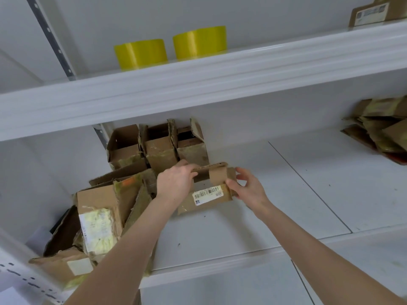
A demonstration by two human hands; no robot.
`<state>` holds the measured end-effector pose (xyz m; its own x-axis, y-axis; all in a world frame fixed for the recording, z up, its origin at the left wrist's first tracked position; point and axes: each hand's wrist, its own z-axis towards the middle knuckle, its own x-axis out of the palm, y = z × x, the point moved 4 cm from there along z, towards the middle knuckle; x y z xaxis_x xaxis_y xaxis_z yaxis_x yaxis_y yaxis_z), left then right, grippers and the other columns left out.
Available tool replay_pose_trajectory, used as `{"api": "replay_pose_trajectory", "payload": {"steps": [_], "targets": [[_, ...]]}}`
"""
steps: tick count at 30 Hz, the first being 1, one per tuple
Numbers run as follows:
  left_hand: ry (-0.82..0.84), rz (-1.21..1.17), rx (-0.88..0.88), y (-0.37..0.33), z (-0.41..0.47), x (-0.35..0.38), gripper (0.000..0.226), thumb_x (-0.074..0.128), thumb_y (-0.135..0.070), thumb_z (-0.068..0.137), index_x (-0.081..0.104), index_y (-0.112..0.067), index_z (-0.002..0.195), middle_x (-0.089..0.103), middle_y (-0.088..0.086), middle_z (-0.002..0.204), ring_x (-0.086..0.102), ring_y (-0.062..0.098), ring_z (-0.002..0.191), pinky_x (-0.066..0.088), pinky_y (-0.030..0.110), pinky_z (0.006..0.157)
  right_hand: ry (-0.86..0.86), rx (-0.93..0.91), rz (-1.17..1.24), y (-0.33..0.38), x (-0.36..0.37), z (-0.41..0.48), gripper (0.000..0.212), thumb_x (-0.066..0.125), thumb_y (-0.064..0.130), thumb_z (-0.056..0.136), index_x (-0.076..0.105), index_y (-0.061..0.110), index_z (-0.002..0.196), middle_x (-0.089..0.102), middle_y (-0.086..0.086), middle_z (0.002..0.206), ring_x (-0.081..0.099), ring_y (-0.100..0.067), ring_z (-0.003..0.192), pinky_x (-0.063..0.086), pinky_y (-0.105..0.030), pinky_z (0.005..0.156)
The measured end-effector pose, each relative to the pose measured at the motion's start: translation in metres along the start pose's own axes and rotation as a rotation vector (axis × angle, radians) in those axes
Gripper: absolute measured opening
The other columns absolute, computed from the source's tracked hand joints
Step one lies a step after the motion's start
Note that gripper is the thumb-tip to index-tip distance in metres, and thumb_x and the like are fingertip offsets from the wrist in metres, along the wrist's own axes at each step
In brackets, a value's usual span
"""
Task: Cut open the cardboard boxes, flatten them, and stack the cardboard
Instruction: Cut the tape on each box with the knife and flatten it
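A: Small brown cardboard box with a white barcode label, right there between the two hands, low over the white shelf board!
B: The left hand curls its fingers over the raised top flap at the box's left end.
A: And the right hand pinches the other end, thumb on the front, fingers spread behind. Both hands clamped on it!
B: Whether its bottom touches the board, I cannot tell.
A: Just behind the left hand, three open brown cardboard boxes stand in a row against the back wall.
B: Under the left forearm there's a heap of torn brown boxes with yellowed tape.
A: Well off past the right hand, a stack of flattened cardboard.
B: High above both hands, two yellow tape rolls sit on the white upper shelf.
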<state>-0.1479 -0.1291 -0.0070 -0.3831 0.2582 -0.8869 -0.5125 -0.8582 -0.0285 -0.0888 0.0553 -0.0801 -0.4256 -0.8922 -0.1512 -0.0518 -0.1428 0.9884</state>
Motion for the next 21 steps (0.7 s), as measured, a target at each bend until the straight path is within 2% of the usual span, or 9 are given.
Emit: {"api": "replay_pose_trajectory", "payload": {"steps": [2,4,5,7,10,12,15,18,21], "targets": [[0.194,0.006,-0.011,-0.001,0.000,0.019,0.033,0.038,-0.037,0.101,0.050,-0.039,0.133,0.055,-0.001,0.120,0.060,0.023,0.102,0.051,0.036,0.074,0.052,0.064,0.094,-0.003,0.007,-0.001,0.042,0.060,0.019,0.094,0.050,0.018,0.135,0.057,-0.004,0.122,0.062,-0.025,0.101,0.053,-0.043,0.092],[0.309,-0.143,-0.095,0.003,0.001,0.032,0.035,0.039,-0.039,0.101,0.048,-0.037,0.135,0.052,0.003,0.124,0.056,0.026,0.109,0.050,0.040,0.086,0.137,0.052,0.013,-0.006,0.013,-0.003,0.031,0.060,0.013,0.093,0.059,0.021,0.123,0.064,-0.002,0.114,0.062,-0.024,0.102,0.052,-0.037,0.091],[0.277,-0.256,-0.145,0.006,0.002,0.034,0.034,0.045,-0.038,0.099,0.053,-0.035,0.132,0.053,0.004,0.122,0.056,0.025,0.109,0.049,0.039,0.089,0.168,0.032,-0.049,-0.008,0.016,-0.003,0.031,0.060,0.011,0.092,0.061,0.021,0.121,0.066,-0.003,0.113,0.062,-0.024,0.104,0.051,-0.038,0.093],[0.109,-0.426,-0.243,0.013,0.001,0.034,0.028,0.059,-0.031,0.093,0.064,-0.027,0.120,0.060,0.003,0.114,0.058,0.022,0.104,0.048,0.031,0.085,0.139,0.009,-0.128,-0.013,0.018,-0.002,0.030,0.059,0.011,0.092,0.063,0.018,0.121,0.068,-0.005,0.113,0.061,-0.024,0.106,0.049,-0.038,0.095],[-0.049,-0.610,-0.434,0.022,-0.008,0.037,0.020,0.066,-0.026,0.088,0.070,-0.019,0.106,0.065,-0.005,0.097,0.059,0.015,0.095,0.038,0.012,0.068,-0.123,0.038,-0.340,-0.021,-0.007,0.009,0.020,0.055,0.025,0.095,0.066,0.024,0.111,0.068,0.001,0.111,0.062,-0.021,0.103,0.049,-0.034,0.088],[-0.087,-0.552,-0.414,0.022,-0.014,0.038,0.019,0.066,-0.027,0.089,0.070,-0.019,0.105,0.064,-0.004,0.100,0.055,0.012,0.090,0.036,0.015,0.066,-0.186,0.065,-0.627,-0.031,-0.029,0.018,0.024,0.054,0.033,0.094,0.062,0.027,0.116,0.063,0.001,0.117,0.058,-0.022,0.107,0.048,-0.032,0.082],[-0.150,-0.362,-0.277,0.017,-0.020,0.035,0.023,0.062,-0.023,0.091,0.068,-0.021,0.113,0.059,0.001,0.111,0.053,0.018,0.101,0.044,0.027,0.071,0.006,0.086,-0.981,-0.051,-0.035,0.028,0.037,0.050,0.046,0.094,0.054,0.022,0.123,0.053,-0.002,0.119,0.047,-0.024,0.114,0.040,-0.032,0.072],[-0.114,-0.289,-0.211,0.014,-0.022,0.037,0.030,0.050,-0.021,0.097,0.061,-0.024,0.125,0.055,0.003,0.118,0.050,0.021,0.109,0.050,0.035,0.075,0.051,0.067,-1.100,-0.061,-0.023,0.033,0.033,0.045,0.046,0.096,0.054,0.020,0.114,0.048,-0.001,0.106,0.049,-0.022,0.105,0.039,-0.032,0.067],[0.058,-0.219,-0.179,0.016,-0.019,0.044,0.038,0.039,-0.033,0.101,0.049,-0.027,0.137,0.049,0.004,0.131,0.044,0.021,0.119,0.047,0.037,0.087,0.019,0.132,-1.103,-0.061,-0.022,0.037,0.025,0.050,0.041,0.091,0.058,0.018,0.098,0.048,0.002,0.086,0.055,-0.021,0.080,0.039,-0.027,0.061]]}}
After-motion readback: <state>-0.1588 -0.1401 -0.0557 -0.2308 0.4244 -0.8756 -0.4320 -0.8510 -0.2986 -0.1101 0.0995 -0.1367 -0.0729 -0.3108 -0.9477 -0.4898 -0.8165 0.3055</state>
